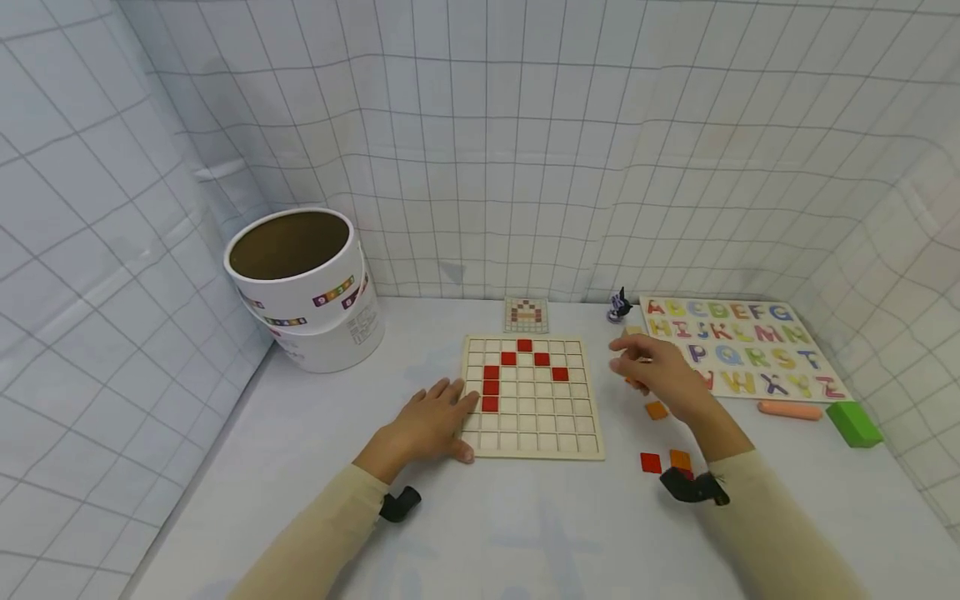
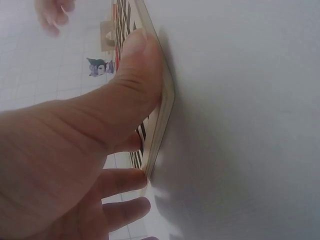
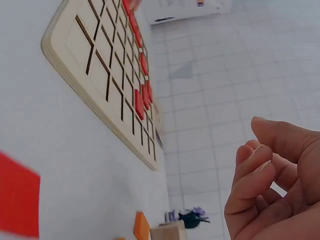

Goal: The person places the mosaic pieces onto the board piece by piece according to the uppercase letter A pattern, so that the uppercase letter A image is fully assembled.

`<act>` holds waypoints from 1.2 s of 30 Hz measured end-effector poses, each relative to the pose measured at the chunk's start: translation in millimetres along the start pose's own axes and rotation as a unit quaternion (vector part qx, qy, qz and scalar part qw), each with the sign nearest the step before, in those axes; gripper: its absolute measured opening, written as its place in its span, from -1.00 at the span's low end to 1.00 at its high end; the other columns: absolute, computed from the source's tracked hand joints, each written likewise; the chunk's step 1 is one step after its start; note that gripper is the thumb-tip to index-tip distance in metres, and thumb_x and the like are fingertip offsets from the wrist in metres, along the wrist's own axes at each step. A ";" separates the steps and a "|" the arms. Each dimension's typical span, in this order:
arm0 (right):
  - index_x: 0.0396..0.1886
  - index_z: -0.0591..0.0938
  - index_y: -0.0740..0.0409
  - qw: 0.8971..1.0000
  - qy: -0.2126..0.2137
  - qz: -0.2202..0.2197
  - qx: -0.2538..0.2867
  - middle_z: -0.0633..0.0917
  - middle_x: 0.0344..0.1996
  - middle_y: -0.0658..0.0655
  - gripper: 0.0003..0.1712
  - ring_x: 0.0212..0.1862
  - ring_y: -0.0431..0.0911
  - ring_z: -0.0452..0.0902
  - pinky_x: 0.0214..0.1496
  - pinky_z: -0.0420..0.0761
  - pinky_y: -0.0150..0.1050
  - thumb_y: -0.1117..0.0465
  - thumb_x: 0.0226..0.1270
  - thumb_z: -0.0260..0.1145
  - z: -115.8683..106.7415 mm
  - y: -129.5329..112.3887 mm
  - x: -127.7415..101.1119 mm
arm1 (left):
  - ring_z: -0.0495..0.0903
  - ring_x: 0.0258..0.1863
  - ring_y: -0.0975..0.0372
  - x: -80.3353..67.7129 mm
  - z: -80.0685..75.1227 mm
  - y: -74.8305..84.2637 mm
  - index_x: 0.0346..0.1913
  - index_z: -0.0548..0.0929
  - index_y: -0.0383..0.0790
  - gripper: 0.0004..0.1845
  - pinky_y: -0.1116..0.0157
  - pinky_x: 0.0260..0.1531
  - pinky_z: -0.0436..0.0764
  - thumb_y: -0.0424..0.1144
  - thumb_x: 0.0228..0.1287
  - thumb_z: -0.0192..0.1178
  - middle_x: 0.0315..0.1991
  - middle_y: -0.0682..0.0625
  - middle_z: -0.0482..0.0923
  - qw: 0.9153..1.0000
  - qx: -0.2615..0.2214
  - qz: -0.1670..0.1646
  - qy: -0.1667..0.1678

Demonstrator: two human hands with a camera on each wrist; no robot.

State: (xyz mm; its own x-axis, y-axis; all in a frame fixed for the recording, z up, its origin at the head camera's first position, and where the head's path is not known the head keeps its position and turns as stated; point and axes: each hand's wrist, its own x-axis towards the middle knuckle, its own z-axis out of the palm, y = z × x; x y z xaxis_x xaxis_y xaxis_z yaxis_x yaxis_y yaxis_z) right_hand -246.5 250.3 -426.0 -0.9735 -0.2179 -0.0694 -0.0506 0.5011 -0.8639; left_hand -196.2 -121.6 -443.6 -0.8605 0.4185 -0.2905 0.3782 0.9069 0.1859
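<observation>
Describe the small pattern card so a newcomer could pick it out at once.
Start at the wooden grid board mid-table, under the left hand. Just behind its far edge, by the back wall, lies the small pattern card. It is far smaller than the board and printed with a tiny pixel picture.

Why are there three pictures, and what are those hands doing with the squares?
The pictures all show one moment, taken by three small cameras that a person wears. The big picture comes from a camera on the head, looking down at a white table. The other two come from cameras strapped to the wrists, so they look sideways and very close.

The left hand rests on the edge of a wooden grid board, with the thumb pressing its rim. Some red tiles already sit in the board.

The right hand hovers beside the board with its fingers curled; whether it holds anything I cannot tell. Loose red and orange tiles lie near it.

Further off are an alphabet puzzle, a green block, a small picture card and a round tub.
</observation>
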 end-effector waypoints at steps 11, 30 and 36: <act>0.40 0.44 0.26 0.994 -0.083 0.069 0.035 0.53 0.08 0.29 -0.34 -0.31 0.03 0.54 -0.40 0.52 -0.26 0.17 0.38 0.41 -43.5 45.3 -91.6 | -0.01 0.60 -0.17 1.2 -2.5 -0.6 0.59 0.24 -0.12 0.04 -0.24 0.46 0.13 0.19 0.12 0.44 0.62 -0.23 0.04 1.000 -0.007 0.006 0.004; 0.00 0.70 0.11 0.986 -0.055 0.075 -0.138 0.64 -0.20 0.03 -0.65 -0.10 -0.04 0.47 -0.10 0.54 -0.20 0.26 0.20 0.49 6.9 46.3 -95.9 | 0.01 0.59 -0.18 2.9 -4.0 1.1 0.59 0.23 -0.12 0.03 -0.25 0.45 0.15 0.20 0.14 0.42 0.62 -0.24 0.03 1.000 -0.004 0.012 0.009; -0.15 0.66 0.10 0.987 -0.060 0.067 -0.133 0.59 -0.34 0.03 -0.76 -0.20 -0.07 0.46 -0.21 0.49 -0.28 0.31 0.18 0.48 12.6 46.7 -98.8 | 0.02 0.58 -0.19 0.1 -4.4 2.9 0.58 0.24 -0.15 0.03 -0.26 0.45 0.15 0.18 0.12 0.44 0.61 -0.25 0.04 1.000 -0.013 0.007 -0.001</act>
State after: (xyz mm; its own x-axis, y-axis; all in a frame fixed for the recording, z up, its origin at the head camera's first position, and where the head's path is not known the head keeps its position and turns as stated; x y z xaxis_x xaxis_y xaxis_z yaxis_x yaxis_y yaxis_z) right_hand -149.8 284.7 -465.9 -0.9427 -0.2243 -0.2471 0.0051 0.7306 -0.6827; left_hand -196.7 -119.1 -438.9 -0.8551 0.4304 -0.2891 0.3803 0.8996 0.2146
